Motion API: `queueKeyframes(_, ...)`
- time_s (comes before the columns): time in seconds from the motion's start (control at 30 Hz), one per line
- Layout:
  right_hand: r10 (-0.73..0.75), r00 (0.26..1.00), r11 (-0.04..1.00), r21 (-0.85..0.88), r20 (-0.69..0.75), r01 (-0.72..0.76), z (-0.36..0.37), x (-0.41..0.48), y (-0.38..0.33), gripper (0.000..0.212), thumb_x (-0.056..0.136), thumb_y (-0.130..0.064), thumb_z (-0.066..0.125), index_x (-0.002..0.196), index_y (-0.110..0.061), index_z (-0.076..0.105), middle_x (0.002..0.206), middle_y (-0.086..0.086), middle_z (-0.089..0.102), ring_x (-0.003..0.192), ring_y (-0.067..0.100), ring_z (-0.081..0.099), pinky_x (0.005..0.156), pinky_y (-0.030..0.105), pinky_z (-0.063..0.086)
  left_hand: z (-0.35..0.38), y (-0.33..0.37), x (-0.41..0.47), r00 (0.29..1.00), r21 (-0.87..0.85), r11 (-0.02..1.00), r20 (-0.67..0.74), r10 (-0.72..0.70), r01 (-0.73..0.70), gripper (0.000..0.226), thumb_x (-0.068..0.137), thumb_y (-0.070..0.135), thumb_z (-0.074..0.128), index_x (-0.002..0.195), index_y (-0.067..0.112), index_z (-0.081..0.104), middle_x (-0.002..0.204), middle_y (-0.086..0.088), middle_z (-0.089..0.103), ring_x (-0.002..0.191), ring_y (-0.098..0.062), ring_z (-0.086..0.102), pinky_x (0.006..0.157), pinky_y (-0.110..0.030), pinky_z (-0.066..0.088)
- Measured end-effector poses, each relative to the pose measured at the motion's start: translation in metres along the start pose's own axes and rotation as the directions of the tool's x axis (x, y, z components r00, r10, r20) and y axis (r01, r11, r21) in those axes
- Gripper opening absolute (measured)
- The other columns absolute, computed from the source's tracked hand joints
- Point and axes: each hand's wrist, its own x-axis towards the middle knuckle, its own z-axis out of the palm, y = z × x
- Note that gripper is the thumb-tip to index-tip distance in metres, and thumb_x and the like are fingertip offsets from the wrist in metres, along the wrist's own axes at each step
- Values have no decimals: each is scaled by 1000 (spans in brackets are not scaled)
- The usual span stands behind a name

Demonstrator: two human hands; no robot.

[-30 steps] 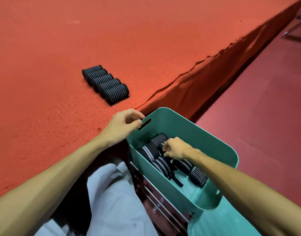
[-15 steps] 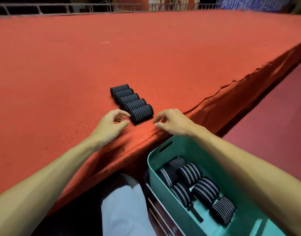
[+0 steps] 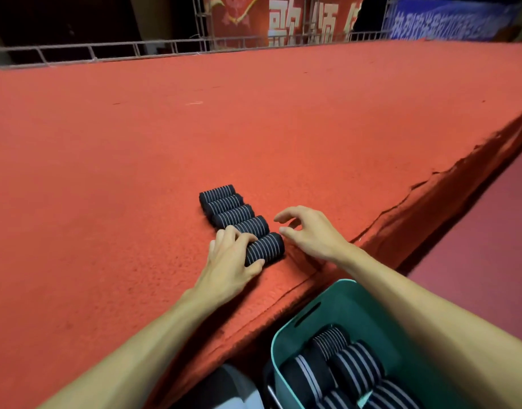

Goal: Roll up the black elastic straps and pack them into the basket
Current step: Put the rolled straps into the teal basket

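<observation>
Several rolled black straps with white stripes (image 3: 230, 211) lie side by side in a row on the red carpet. My left hand (image 3: 234, 259) grips the nearest roll (image 3: 268, 248), fingers over its top and thumb at its near side. Just right of the row, my right hand (image 3: 309, 231) hovers with fingers loosely curled and holds nothing. The teal basket (image 3: 289, 332) sits below the carpet's edge at lower right and holds several rolled straps (image 3: 357, 367). My right forearm hides the basket's right side.
The red carpeted platform (image 3: 253, 128) stretches far ahead, with a frayed edge (image 3: 430, 178) dropping to a darker red floor (image 3: 483, 261) on the right. A metal railing (image 3: 106, 53) and banners (image 3: 283, 19) stand at the back. My grey trouser leg (image 3: 233, 391) shows at the bottom.
Both hands left the basket and rose to the row on the carpet. My left hand closed round the nearest roll. The camera tilted upward.
</observation>
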Motion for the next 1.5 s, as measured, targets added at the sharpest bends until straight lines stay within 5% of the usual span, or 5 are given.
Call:
queueKeyframes(0.23, 2, 999, 997, 81, 40, -5, 22, 33, -6, 33, 94, -29, 58, 123, -13, 60, 123, 3, 64, 105, 13, 59, 88, 19, 39, -29, -24, -37, 995, -210, 976, 59, 76, -62, 32, 84, 27, 61, 111, 23, 44, 99, 10, 50, 87, -7, 46, 78, -22, 31)
queueKeyframes(0.53, 148, 984, 959, 226, 103, -168, 55, 38, 2, 42, 92, -36, 60, 128, -15, 52, 123, 4, 61, 111, 17, 57, 99, 34, 43, -31, -67, -63, 763, -746, 606, -212, -610, 277, 21, 90, 12, 62, 105, 12, 48, 83, 3, 56, 72, -8, 51, 63, -11, 43)
queueKeyframes(1.1, 263, 956, 840, 519, -131, -160, -8, -108, -11, 36, 69, -19, 85, 102, -16, 70, 100, -3, 70, 84, 2, 64, 79, 10, 48, -46, 20, -76, 835, -830, 541, -197, -514, 137, 27, 79, 9, 74, 96, 19, 56, 84, 6, 59, 67, 2, 53, 59, -10, 44)
queueKeyframes(1.4, 488, 864, 720, 503, 122, -478, -23, -250, 46, 43, 73, 6, 73, 106, -21, 68, 112, -1, 66, 111, 9, 57, 85, 9, 43, -12, 101, -103, 949, -831, 546, -78, -305, 107, 29, 78, 13, 75, 98, 16, 56, 90, 5, 57, 73, 1, 50, 62, -7, 39)
queueKeyframes(1.5, 579, 778, 724, 285, 245, -629, -13, -273, 67, 32, 74, -5, 79, 103, -13, 68, 89, -2, 64, 81, 7, 60, 68, 10, 50, 0, 119, -110, 974, -819, 557, 6, -227, 135, 28, 78, 17, 75, 98, 17, 56, 91, 0, 58, 74, -5, 53, 62, -12, 44)
